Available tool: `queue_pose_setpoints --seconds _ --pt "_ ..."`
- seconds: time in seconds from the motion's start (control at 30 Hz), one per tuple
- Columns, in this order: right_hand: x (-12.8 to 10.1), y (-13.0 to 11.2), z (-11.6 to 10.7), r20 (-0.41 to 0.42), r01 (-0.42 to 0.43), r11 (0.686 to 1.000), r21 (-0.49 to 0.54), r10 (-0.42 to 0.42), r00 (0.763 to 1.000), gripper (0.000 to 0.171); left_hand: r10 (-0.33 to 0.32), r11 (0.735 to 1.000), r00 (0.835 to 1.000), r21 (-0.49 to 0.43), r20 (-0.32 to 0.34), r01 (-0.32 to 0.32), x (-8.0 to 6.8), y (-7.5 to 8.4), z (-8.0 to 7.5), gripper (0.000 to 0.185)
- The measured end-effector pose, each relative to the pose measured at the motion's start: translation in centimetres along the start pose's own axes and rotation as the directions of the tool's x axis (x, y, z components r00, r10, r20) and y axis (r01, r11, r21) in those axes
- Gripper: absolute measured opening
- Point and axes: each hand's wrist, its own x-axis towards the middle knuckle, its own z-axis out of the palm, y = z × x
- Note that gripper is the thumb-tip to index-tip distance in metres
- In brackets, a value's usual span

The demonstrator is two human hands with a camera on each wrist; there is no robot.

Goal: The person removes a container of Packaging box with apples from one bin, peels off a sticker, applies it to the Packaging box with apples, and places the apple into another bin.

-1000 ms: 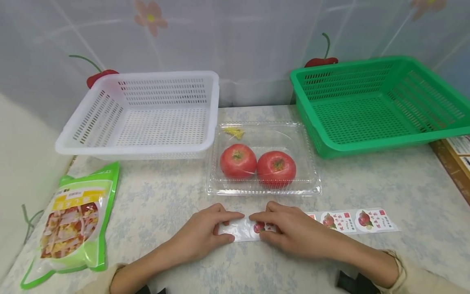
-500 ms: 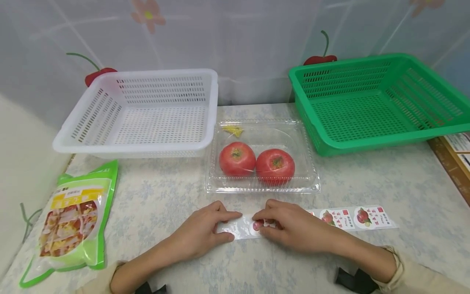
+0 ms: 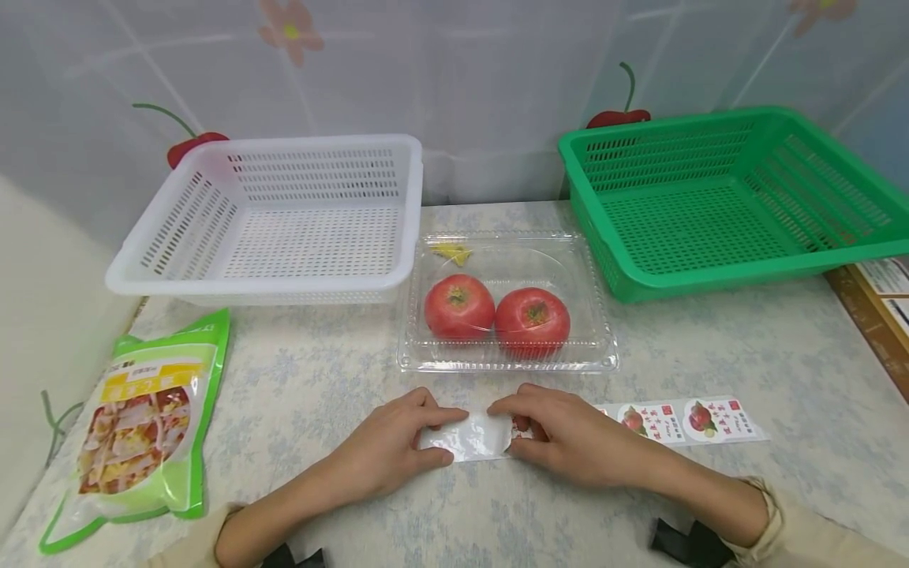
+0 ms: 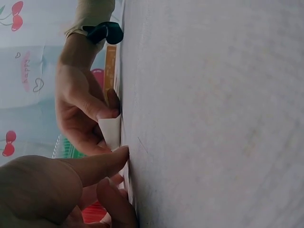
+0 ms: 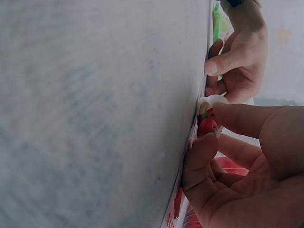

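Note:
A strip of labels (image 3: 720, 420) printed with red fruit lies on the cloth-covered table. My right hand (image 3: 578, 442) pinches one sticker (image 5: 207, 126) by thumb and forefinger; its left edge is lifted off the backing, with the white underside (image 4: 110, 130) showing in the left wrist view. My left hand (image 3: 387, 450) rests on the strip's bare, shiny left end (image 3: 465, 438), straight forefinger at its upper edge and thumb at its lower edge. Beyond the hands lies a clear plastic box (image 3: 589, 359), its lid down over two red apples (image 3: 533, 322). My right hand hides the strip's middle.
A white basket (image 3: 266, 288) stands behind on the left, a green basket (image 3: 710, 276) behind on the right. At the far left lies a green food bag (image 3: 142, 430). A brown-edged item with printed paper (image 3: 884, 276) sits under the green basket's right side.
My right hand's fingers have lifted the sticker's left edge and folded it rightward, so more bare backing shows. My left hand has stayed in place on the strip.

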Motion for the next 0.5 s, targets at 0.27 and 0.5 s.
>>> queue_pose_setpoints --seconds 0.27,0.5 --pt "0.02 0.14 0.14 -0.037 -0.024 1.0 -0.006 0.024 0.999 0.019 -0.003 1.0 1.0 -0.008 -0.005 0.003 0.03 -0.06 0.04 0.044" --pt "-0.08 0.16 0.15 -0.06 -0.032 0.999 -0.006 0.032 0.998 0.016 -0.016 1.0 1.0 -0.001 -0.001 0.016 0.08 0.02 0.06 0.044"
